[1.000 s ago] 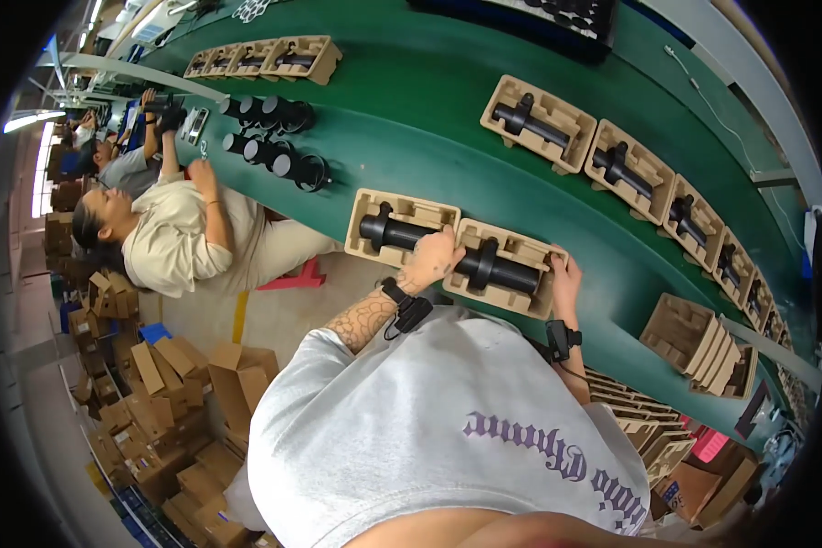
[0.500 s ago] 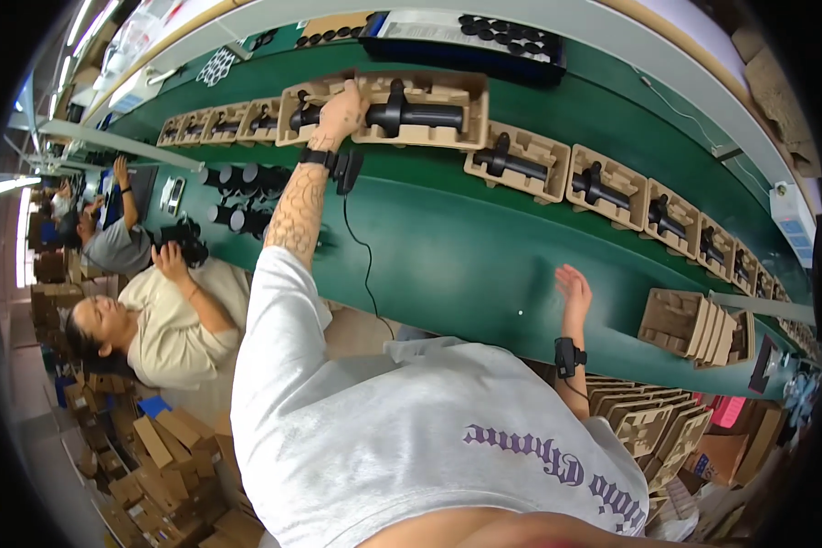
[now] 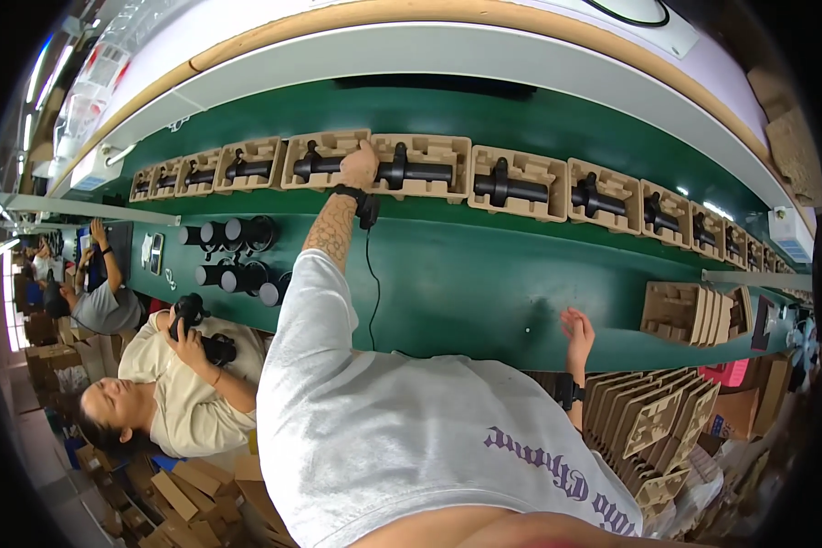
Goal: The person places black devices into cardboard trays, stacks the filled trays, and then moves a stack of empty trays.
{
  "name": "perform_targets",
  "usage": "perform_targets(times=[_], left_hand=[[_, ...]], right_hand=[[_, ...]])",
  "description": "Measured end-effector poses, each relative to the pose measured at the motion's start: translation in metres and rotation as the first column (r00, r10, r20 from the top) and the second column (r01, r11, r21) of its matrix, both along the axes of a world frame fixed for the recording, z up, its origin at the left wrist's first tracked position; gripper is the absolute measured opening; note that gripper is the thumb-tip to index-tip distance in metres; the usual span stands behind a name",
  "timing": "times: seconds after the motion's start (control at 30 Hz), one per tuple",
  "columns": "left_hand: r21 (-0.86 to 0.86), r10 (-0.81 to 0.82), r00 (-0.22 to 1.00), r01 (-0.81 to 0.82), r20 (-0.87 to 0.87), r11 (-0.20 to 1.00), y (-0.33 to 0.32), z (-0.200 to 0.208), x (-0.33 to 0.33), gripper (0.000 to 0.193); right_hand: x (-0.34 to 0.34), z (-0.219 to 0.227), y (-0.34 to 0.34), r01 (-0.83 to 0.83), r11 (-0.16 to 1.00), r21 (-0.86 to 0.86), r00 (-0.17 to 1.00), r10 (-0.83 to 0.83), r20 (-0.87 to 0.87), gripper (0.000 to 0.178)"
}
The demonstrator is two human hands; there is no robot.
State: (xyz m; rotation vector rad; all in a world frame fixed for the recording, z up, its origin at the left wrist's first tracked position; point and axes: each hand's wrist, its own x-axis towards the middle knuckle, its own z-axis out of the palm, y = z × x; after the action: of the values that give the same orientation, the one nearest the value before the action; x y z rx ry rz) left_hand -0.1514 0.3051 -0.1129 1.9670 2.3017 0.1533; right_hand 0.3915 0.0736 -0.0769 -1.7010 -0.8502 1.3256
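My left hand (image 3: 360, 166) is closed on the meeting rims of two brown moulded-pulp trays, its fingertips over the far edge. The tray on its left (image 3: 292, 173) and the one on its right (image 3: 461, 169) each hold a black tube (image 3: 429, 171) with an upright ring bracket. My palm hides part of both trays. Over the near part of the green bench, my right hand (image 3: 577, 333) is raised with its fingers apart and nothing in them. Both wrists wear black straps with small devices; a cable hangs from the left one.
More filled trays (image 3: 519, 208) run in a row both ways along the green bench (image 3: 447, 283). Nested trays (image 3: 676, 315) stand at the right, others (image 3: 648, 420) below. Black cylinders (image 3: 237, 233) stand at left, near a co-worker (image 3: 192, 384) holding a black part.
The two trays at my left hand stood out of the row; now they sit in line with the others. My view has shifted, and the co-worker's hands have come together on a black part.
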Motion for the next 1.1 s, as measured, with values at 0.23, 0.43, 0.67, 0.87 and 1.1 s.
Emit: perform_targets(times=[0.23, 0.43, 0.67, 0.87, 1.1], left_hand=[[-0.099, 0.035, 0.996, -0.027, 0.081, 0.995, -0.001, 0.003, 0.000, 0.033], [-0.131, 0.072, 0.995, -0.063, 0.068, 0.989, -0.003, 0.004, 0.002, 0.035], [-0.143, 0.101, 0.994, -0.095, 0.036, 0.985, -0.006, 0.005, 0.018, 0.036], [-0.068, 0.139, 0.988, -0.134, 0.070, 0.989, -0.004, -0.003, 0.035, 0.034], [-0.111, 0.151, 0.983, -0.162, -0.100, 0.981, -0.012, 0.005, 0.050, 0.072]], right_hand=[[-0.024, 0.014, 0.048, -0.121, 0.986, 0.110, 0.990, 0.113, 0.083, 0.028], [-0.109, 0.052, 0.146, -0.700, 0.626, 0.343, 0.546, 0.160, 0.822, 0.055], [-0.126, -0.010, 0.208, -0.798, 0.602, -0.008, 0.108, 0.156, 0.982, 0.068], [-0.118, -0.007, 0.208, -0.805, 0.590, -0.058, 0.104, 0.236, 0.966, 0.069], [-0.120, -0.009, 0.206, -0.776, 0.617, -0.132, 0.047, 0.265, 0.963, 0.071]])
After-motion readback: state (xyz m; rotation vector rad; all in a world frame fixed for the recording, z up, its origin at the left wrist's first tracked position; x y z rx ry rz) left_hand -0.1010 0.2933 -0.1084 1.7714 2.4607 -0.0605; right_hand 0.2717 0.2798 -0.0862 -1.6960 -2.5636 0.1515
